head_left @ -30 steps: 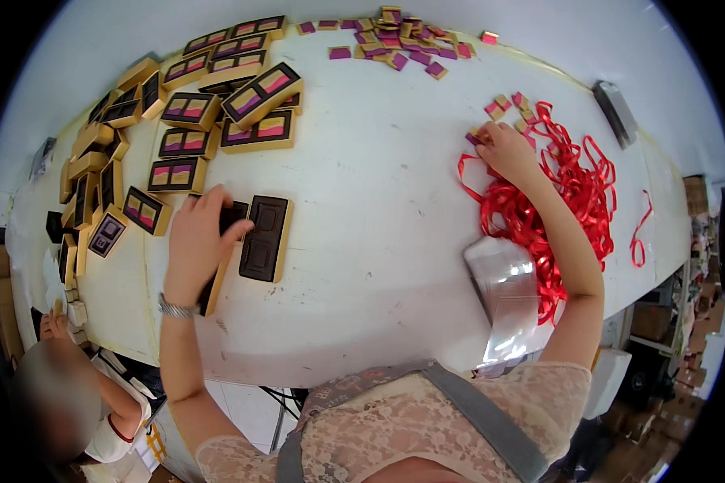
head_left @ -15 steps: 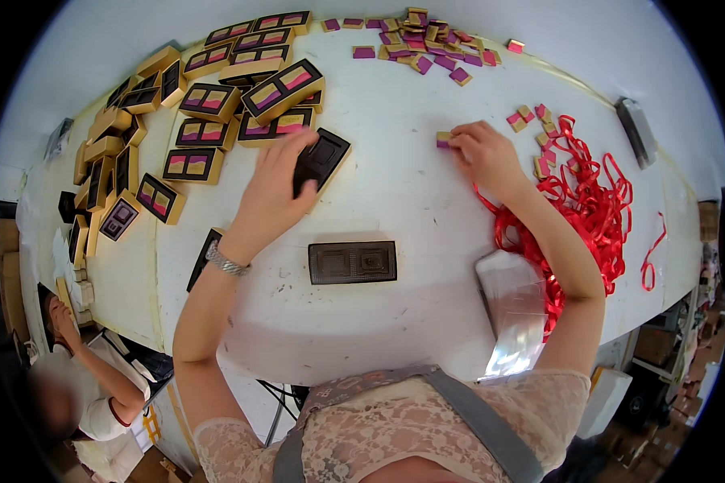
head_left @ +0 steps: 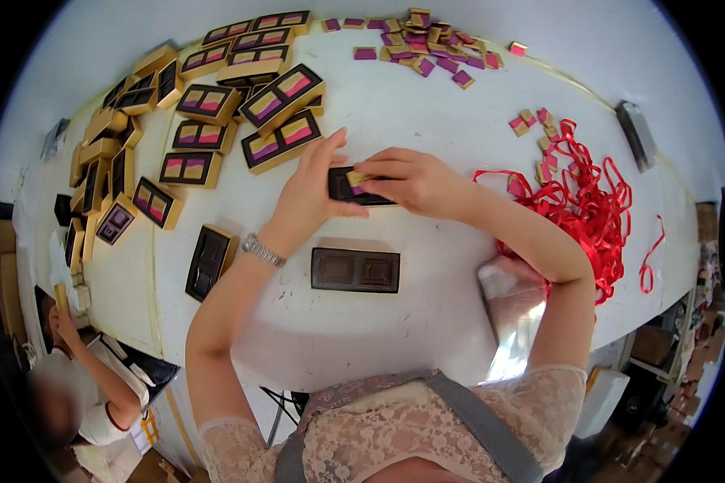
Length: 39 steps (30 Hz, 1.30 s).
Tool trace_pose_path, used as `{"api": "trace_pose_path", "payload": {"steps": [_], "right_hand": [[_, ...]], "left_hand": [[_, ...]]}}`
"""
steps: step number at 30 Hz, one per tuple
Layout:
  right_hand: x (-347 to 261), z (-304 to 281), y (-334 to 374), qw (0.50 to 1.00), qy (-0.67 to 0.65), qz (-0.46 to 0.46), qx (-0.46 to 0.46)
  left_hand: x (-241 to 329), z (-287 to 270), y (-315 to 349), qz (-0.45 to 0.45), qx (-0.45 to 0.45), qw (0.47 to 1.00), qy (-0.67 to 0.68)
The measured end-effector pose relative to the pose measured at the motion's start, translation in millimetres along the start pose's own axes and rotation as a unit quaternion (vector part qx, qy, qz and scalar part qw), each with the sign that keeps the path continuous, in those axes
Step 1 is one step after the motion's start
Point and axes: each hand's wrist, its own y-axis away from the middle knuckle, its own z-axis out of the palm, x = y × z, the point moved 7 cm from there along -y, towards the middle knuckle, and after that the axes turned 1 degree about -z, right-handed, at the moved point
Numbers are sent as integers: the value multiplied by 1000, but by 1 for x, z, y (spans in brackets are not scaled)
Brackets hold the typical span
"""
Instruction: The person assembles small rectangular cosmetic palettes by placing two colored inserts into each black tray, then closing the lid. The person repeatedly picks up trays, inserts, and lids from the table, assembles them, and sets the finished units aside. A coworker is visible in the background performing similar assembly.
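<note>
A dark two-slot tray (head_left: 348, 187) lies on the white table (head_left: 427, 105), and my left hand (head_left: 312, 193) grips its left end. My right hand (head_left: 403, 179) comes from the right and presses a small gold and pink block (head_left: 356, 179) into the tray's slot. Nearer to me a second dark tray (head_left: 355, 270) lies flat with nothing in it. A watch (head_left: 263, 250) sits on my left wrist.
Several gold boxes with pink and yellow blocks (head_left: 282, 95) crowd the far left. Loose small blocks (head_left: 424, 39) lie at the far edge. A red ribbon tangle (head_left: 592, 205) and a clear plastic bag (head_left: 517, 310) lie right. Another person (head_left: 80, 386) sits at lower left.
My right hand has come left from the ribbon side with a small block to the tray. My left hand has kept the tray and set it flat in front of me.
</note>
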Motion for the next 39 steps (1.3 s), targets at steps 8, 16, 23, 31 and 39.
{"api": "trace_pose_path", "payload": {"steps": [8,16,23,31,39], "right_hand": [[-33,13,-8,994,99,35,-26],[245,-54,11,898,200,375,113],[257,-47,15,900,351,257,-39],[66,-21,9,961,-127,244,25],[26,14,18,981,27,183,55]], "left_hand": [[1,7,16,61,24,997,-41],[9,7,19,154,-59,954,-251],[3,2,23,146,-51,963,-222],[-4,-5,23,110,-18,976,-188],[-3,-3,21,118,-14,978,-173]]}}
